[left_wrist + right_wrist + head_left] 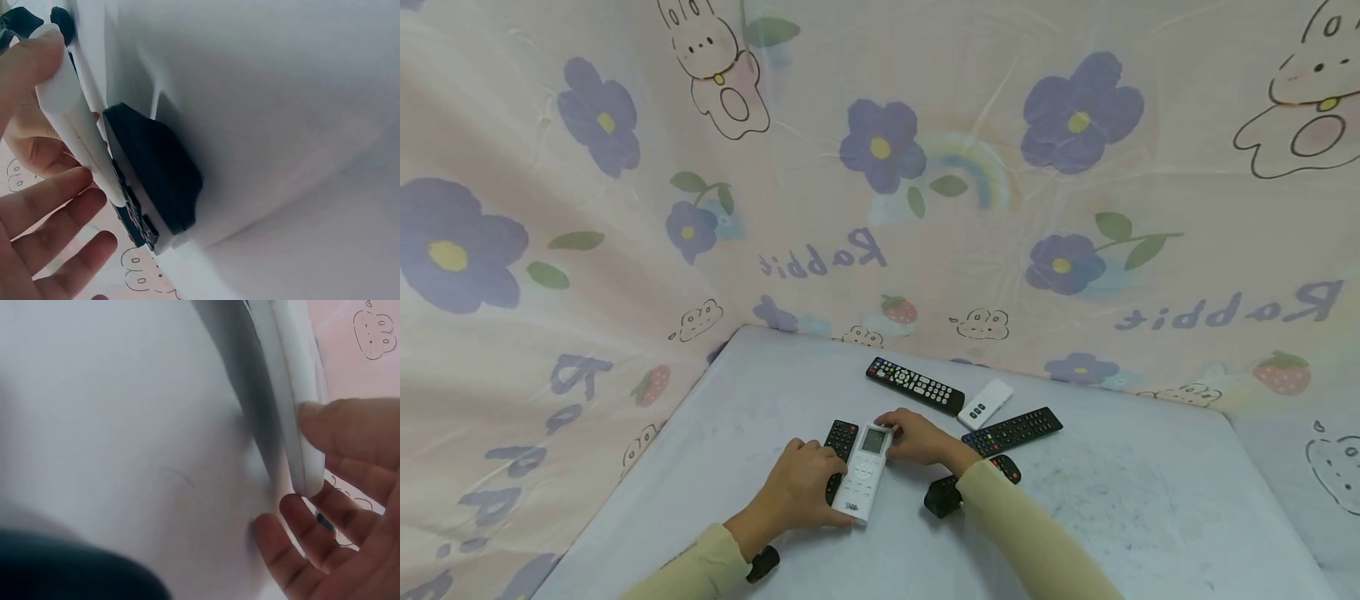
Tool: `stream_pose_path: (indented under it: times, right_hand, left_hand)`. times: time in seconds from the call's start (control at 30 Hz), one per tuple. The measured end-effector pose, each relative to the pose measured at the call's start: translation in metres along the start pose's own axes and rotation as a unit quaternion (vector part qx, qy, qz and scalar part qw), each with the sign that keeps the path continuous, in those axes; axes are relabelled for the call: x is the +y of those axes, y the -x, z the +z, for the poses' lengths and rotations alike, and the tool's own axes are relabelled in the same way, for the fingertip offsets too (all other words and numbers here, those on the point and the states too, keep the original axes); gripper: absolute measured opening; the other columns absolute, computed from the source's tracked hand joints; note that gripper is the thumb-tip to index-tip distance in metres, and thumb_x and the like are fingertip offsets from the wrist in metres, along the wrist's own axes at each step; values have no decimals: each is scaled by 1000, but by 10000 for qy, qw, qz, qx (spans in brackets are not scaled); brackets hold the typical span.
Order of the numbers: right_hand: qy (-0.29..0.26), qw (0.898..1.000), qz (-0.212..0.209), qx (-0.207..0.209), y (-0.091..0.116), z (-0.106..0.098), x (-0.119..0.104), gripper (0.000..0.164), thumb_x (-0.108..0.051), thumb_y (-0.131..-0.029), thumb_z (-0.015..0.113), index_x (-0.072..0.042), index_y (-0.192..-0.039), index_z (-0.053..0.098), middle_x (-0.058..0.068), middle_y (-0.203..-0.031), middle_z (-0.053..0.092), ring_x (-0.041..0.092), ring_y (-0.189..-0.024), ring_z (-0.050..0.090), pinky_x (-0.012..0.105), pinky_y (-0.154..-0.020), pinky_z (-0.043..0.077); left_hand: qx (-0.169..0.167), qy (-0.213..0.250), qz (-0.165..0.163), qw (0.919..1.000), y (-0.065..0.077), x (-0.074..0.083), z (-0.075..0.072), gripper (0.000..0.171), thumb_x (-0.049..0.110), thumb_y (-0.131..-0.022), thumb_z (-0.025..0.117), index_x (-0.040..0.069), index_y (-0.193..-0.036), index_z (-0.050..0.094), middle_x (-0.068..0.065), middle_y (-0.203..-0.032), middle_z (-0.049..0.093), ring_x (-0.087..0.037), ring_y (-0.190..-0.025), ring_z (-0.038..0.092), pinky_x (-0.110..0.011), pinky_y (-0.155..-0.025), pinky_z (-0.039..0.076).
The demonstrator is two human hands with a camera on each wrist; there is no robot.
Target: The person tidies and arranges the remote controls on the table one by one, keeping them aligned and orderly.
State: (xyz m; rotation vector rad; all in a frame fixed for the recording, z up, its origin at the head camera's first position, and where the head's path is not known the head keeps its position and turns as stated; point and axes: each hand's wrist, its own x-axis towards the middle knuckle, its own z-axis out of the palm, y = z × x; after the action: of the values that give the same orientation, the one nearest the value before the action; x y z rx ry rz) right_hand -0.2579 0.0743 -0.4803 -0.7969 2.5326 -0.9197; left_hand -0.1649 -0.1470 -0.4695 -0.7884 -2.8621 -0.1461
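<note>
A white air-conditioner remote with a small grey screen is held between both hands, buttons facing up. My left hand grips its near end, thumb at the end and fingers along the left edge. At the far right corner, my right hand pinches it; in the right wrist view, the thumb lies against the white casing and the fingertips are by its end. Just left of it lies a black remote, partly covered by the left hand. In the left wrist view, the white remote appears raised off the table.
Behind the right hand lie a long black remote, a small white remote and another black remote. One more black remote is partly hidden under the right forearm. Patterned curtains border the white table.
</note>
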Motion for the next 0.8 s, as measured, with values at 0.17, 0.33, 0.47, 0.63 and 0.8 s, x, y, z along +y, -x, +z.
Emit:
stream_pose_path:
  times: [0.17, 0.33, 0.47, 0.63, 0.8]
  right_hand:
    - [74, 9999, 72, 26, -2, 3, 3, 52, -19, -71, 69, -15, -120, 52, 1, -106, 53, 14, -91, 49, 29, -78, 42]
    - [37, 10000, -54, -35, -3, 5, 3, 51, -17, -72, 67, -13, -121, 51, 3, -107, 53, 14, -93, 49, 30, -81, 42]
    - [97, 9998, -190, -19, -4, 7, 4, 51, -15, -72, 67, -11, -120, 51, 4, -106, 53, 15, -92, 50, 29, -80, 43]
    - [130, 9997, -179, -58, -8, 9, 5, 53, -16, -70, 69, -13, -120, 52, 3, -106, 53, 14, -92, 50, 30, -79, 43]
    - [217, 9996, -171, -11, -11, 8, 5, 55, -17, -69, 70, -13, -120, 51, 3, -105, 53, 14, -92, 50, 30, -80, 43]
  left_hand:
    - [-165, -88, 50, 9998, -3, 3, 0, 72, 80, -44, 58, 25, -90, 66, 10, -91, 62, -11, -78, 50, -32, -67, 35]
    - [-412, -76, 144, 9990, -5, 5, -1, 71, 79, -45, 58, 27, -92, 65, 11, -93, 61, -12, -82, 51, -35, -71, 36]
    - [-519, -98, 219, 9984, -7, 6, -1, 71, 80, -45, 57, 29, -94, 65, 11, -93, 60, -13, -86, 52, -38, -74, 38]
    - [-556, -204, 276, 9979, -7, 5, 0, 71, 79, -45, 58, 29, -94, 64, 10, -93, 60, -14, -86, 51, -39, -75, 38]
    - [-530, -289, 341, 9976, -8, 4, 1, 70, 77, -44, 61, 28, -93, 64, 9, -92, 60, -14, -85, 50, -38, -73, 37]
